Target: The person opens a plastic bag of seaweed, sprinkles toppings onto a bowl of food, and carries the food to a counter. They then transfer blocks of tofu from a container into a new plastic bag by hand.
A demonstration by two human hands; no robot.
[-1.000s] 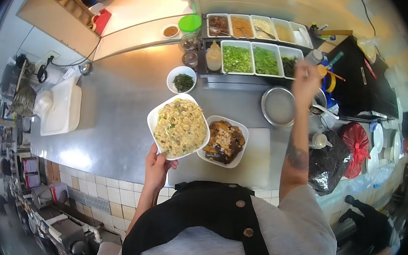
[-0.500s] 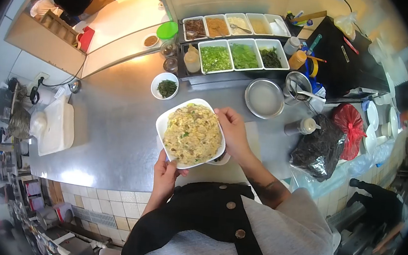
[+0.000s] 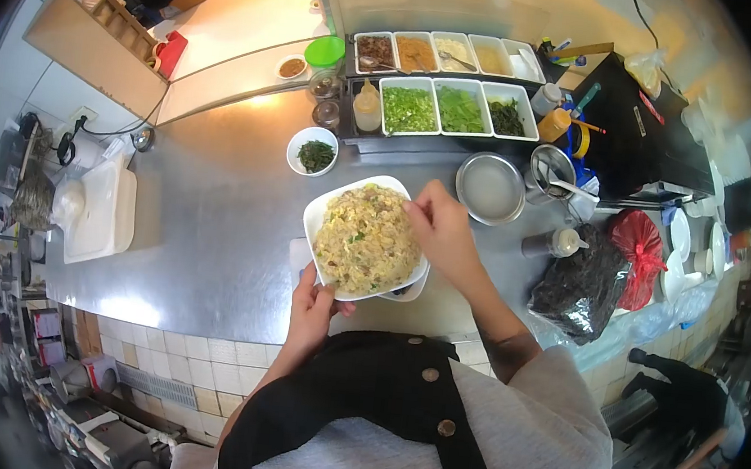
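Observation:
A square white plate (image 3: 313, 219) heaped with fried rice (image 3: 366, 238) is held above the counter, tilted slightly. My left hand (image 3: 314, 305) grips its lower left corner, thumb on the rim and fingers underneath. My right hand (image 3: 445, 228) is at the upper right rim, fingertips pinched together where the rice meets the edge; whatever is between them is hidden. Partly covered beneath the plate is another white dish (image 3: 413, 291) with something dark in it. Just beyond stands a small white bowl (image 3: 294, 148) of chopped dark greens (image 3: 316, 156).
Tubs of toppings (image 3: 408, 109) line the back of the steel counter (image 3: 206, 209). To the right are a round metal pan (image 3: 490, 189), a squeeze bottle (image 3: 552, 243), a black bag (image 3: 577, 286) and a red bag (image 3: 636, 251). A white bin (image 3: 104, 216) sits left. A co-worker (image 3: 693, 410) is at lower right.
My right hand has shifted from gripping the plate's right side to a curled pinch at its upper right rim. My left hand still holds the plate, which appears slightly further right.

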